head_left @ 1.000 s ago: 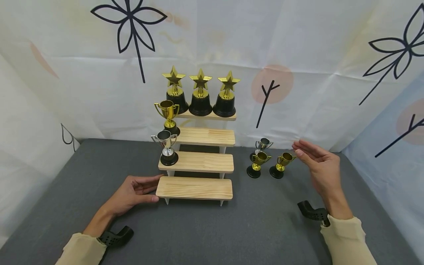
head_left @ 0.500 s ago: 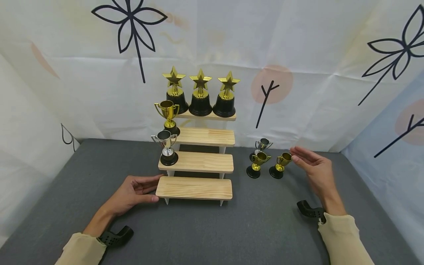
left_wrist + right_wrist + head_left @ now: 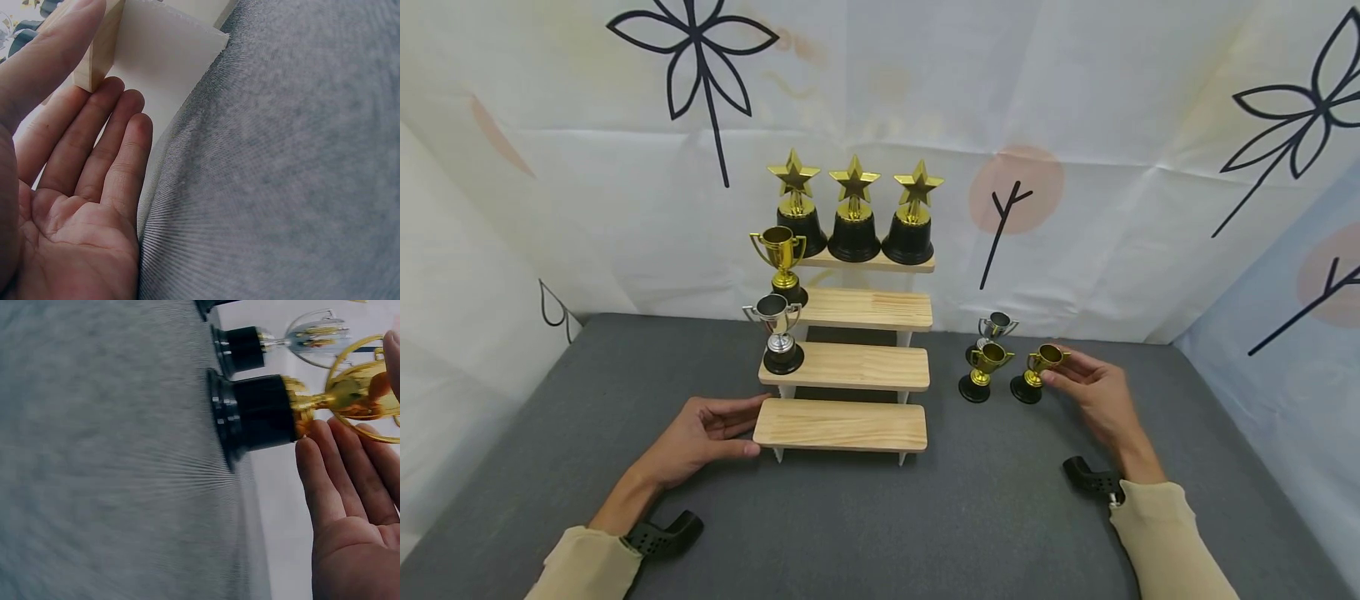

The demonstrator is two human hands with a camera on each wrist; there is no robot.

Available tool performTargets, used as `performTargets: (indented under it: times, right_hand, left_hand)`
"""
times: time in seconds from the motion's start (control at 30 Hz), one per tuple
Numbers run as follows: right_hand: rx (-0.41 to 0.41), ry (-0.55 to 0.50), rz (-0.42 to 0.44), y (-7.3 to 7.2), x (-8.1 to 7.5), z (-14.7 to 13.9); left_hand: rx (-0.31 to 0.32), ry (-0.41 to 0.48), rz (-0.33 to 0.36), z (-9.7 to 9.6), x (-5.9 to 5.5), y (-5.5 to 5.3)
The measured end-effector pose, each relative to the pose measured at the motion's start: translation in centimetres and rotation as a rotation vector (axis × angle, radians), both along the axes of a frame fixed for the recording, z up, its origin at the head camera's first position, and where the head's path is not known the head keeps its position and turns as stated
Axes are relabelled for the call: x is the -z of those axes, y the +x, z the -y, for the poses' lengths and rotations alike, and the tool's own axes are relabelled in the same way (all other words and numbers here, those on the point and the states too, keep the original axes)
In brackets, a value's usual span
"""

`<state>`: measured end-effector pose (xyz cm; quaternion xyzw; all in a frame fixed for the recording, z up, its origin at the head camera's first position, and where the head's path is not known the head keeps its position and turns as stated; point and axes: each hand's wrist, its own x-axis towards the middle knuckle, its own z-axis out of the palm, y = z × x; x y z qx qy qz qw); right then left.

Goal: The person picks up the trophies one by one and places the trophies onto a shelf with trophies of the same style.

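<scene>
In the head view, the left hand [image 3: 711, 437] is placed at the left end of the lowest step of a wooden stand [image 3: 842, 425], thumb by the front corner and fingers farther back. Three star trophies [image 3: 853, 217] are lined up on the top step; a gold trophy [image 3: 781, 248] and, one step lower, a silver trophy [image 3: 775, 315] are set at the left ends. Right of the stand, a small gold cup [image 3: 1047, 358] is stood on the grey table [image 3: 970, 517]; it is flanked by the right hand [image 3: 1097, 396], fingers behind, thumb in front. Another gold cup [image 3: 989, 357] and a silver cup [image 3: 997, 324] are seen to its left.

In the left wrist view, the left fingers are held nearly straight, tips at the step's edge, with nothing gripped.

In the right wrist view, the right fingers are extended beside the small gold cup, not curled round it; whether it is touched cannot be told.
</scene>
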<state>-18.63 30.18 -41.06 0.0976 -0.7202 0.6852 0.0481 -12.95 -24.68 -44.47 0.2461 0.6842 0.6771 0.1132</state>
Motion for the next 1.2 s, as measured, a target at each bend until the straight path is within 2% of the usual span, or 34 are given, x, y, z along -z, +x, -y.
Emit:
performTargets:
  times: [0.7,1.2]
  right_hand:
    - [-0.086,0.020,0.022,-0.4,1.7,-0.2]
    - [-0.068,0.058,0.048,-0.3,2.1,-0.2]
  left_hand:
    - [-0.006,-0.007,0.000,0.0,-0.2,0.0]
    - [-0.012,-0.015,-0.001,0.0,-0.1,0.0]
